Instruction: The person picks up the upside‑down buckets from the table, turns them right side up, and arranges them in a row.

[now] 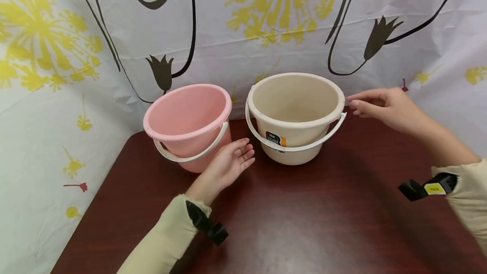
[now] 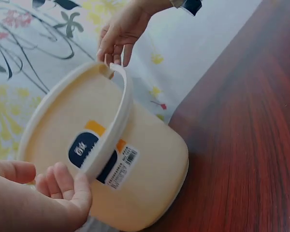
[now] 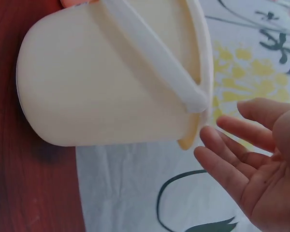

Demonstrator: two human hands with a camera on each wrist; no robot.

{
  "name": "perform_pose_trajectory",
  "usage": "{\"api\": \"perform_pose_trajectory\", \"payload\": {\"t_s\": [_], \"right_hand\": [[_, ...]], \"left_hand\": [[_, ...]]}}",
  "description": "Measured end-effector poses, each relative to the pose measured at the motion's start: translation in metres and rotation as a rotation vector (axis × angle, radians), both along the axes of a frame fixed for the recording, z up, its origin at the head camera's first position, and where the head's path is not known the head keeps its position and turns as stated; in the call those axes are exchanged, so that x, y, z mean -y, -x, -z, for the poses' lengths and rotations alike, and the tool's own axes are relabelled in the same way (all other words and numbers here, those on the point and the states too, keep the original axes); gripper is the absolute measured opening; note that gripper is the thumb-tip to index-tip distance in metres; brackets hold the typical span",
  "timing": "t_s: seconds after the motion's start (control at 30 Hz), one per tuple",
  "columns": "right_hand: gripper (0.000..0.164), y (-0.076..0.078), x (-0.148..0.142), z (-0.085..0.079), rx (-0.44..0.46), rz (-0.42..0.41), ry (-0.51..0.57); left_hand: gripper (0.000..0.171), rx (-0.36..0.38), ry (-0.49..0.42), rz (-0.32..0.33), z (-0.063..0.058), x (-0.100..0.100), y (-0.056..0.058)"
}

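A cream plastic bucket (image 1: 291, 136) with a white handle (image 1: 294, 148) stands upright at the table's far side. To its left is a pink bucket (image 1: 182, 138), also with a white handle. My left hand (image 1: 230, 163) hovers in front of the gap between the two, its fingers loosely bent with nothing in them. The left wrist view shows that hand (image 2: 53, 198) close to the cream bucket's handle (image 2: 113, 125). At the cream bucket's right side, my right hand (image 1: 384, 107) has its fingertips right by the rim; in the right wrist view its fingers (image 3: 227, 166) are spread and relaxed.
Both buckets stand on a dark red-brown wooden table (image 1: 304, 219). Directly behind them hangs a white cloth (image 1: 266, 58) printed with yellow flowers and dark stems. The cloth also runs along the table's left edge. Black straps with small devices (image 1: 207, 223) sit on both wrists.
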State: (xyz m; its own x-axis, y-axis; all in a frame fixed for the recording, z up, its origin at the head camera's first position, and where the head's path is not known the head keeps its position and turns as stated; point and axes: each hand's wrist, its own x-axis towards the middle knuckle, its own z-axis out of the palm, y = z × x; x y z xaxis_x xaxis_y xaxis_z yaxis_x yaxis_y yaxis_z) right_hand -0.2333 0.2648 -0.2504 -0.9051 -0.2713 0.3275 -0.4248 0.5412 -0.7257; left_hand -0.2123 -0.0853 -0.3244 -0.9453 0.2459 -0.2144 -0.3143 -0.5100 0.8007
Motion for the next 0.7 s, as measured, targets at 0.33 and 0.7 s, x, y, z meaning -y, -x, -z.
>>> {"api": "perform_pose_trajectory", "payload": {"t_s": [0.33, 0.7], "right_hand": [[0.027, -0.039, 0.024, -0.017, -0.202, -0.091, -0.352], [0.023, -0.036, 0.069, -0.044, -0.36, -0.338, -0.417]], "left_hand": [[0.016, -0.082, 0.111, 0.109, -0.02, 0.02, -0.027], [0.012, -0.246, 0.217, 0.215, -0.069, 0.037, -0.039]]}}
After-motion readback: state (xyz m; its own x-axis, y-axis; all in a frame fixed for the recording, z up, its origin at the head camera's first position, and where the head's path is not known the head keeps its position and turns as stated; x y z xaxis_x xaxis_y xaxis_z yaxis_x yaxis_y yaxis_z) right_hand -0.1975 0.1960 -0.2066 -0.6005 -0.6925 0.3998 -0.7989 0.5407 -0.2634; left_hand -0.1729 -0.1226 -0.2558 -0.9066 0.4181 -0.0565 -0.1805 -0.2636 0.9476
